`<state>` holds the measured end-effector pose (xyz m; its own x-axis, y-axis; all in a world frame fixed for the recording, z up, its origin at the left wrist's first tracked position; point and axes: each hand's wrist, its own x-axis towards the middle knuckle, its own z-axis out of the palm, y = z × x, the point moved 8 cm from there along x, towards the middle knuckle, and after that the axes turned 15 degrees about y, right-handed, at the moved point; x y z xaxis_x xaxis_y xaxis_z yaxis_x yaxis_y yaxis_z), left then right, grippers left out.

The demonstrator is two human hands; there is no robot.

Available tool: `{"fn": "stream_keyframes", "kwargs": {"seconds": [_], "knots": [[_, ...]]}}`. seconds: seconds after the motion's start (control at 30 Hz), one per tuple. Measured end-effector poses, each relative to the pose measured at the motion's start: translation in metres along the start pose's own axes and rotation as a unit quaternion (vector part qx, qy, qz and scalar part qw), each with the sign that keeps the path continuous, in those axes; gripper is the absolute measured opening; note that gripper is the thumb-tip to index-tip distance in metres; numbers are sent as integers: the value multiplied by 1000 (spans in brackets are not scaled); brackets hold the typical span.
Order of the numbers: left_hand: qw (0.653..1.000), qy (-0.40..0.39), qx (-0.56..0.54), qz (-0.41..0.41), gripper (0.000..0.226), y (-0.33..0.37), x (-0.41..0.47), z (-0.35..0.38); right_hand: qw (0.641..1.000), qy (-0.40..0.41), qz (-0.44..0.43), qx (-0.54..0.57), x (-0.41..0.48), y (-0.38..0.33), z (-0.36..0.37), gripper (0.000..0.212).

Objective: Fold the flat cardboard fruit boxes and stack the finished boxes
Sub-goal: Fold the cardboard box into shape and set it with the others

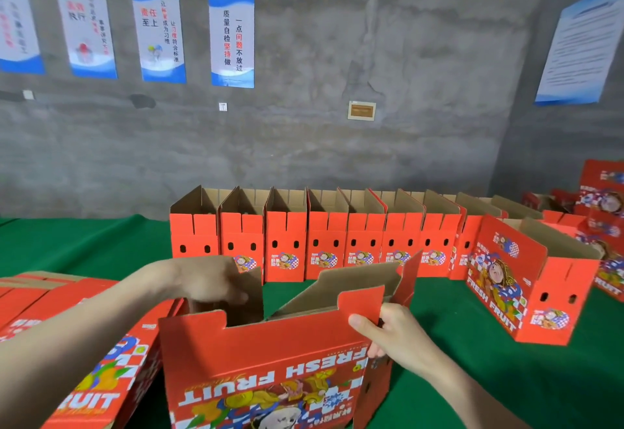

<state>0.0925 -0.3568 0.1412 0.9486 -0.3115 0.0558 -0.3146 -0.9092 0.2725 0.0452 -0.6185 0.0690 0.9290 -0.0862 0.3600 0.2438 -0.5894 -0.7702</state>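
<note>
A red cardboard fruit box [266, 357] printed "FRESH FRUIT" stands partly opened in front of me, its brown inner flaps up. My left hand [209, 285] reaches over the box's left end and presses on a brown flap inside. My right hand [388, 330] grips the top right corner of the near red panel. To my left lies a pile of flat red boxes [84, 354]. A row of several folded open-topped boxes [324, 243] stands along the back of the green table [84, 243].
One folded box [526, 280] sits at an angle on the right, with more red boxes [604, 226] stacked behind it at the far right edge. A grey concrete wall with posters rises behind the table.
</note>
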Motion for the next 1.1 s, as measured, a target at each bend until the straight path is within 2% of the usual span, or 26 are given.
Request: {"fn": "stream_keyframes", "kwargs": {"seconds": [0.07,0.13,0.23,0.3,0.47,0.57,0.63,0.73,0.8,0.87,0.93,1.03,1.1], "knots": [[993,65,-78,-66,34,-18,7,-8,1000,4,18,7,-1,8,-5,39],[965,152,-164,-136,31,-44,10,-16,999,33,33,23,-2,19,-16,51],[891,285,-273,-227,31,-88,6,-24,991,101,73,59,-5,35,-35,53],[841,342,-323,-266,31,-109,2,-18,985,137,75,68,-5,37,-42,53],[767,419,-369,-314,22,-129,-8,11,970,190,99,113,-5,39,-40,36],[719,427,-440,-327,15,-133,-18,37,959,208,128,147,-6,45,-34,29],[705,402,-484,-327,41,-127,-23,56,952,210,145,166,-6,48,-29,24],[726,396,-486,-282,90,-100,-40,73,945,208,168,187,-6,50,-26,18],[761,432,-448,-184,98,-73,-50,72,946,199,173,191,-6,49,-24,15],[804,466,-352,-110,88,-55,-56,66,949,189,170,187,-7,45,-23,13],[837,444,-302,-104,68,-50,-51,66,951,184,170,180,-9,43,-24,14],[847,382,-331,-166,39,-54,-45,77,949,180,182,184,-12,42,-25,16],[843,366,-358,-163,31,-50,-49,78,949,176,186,183,-15,41,-24,15]]}}
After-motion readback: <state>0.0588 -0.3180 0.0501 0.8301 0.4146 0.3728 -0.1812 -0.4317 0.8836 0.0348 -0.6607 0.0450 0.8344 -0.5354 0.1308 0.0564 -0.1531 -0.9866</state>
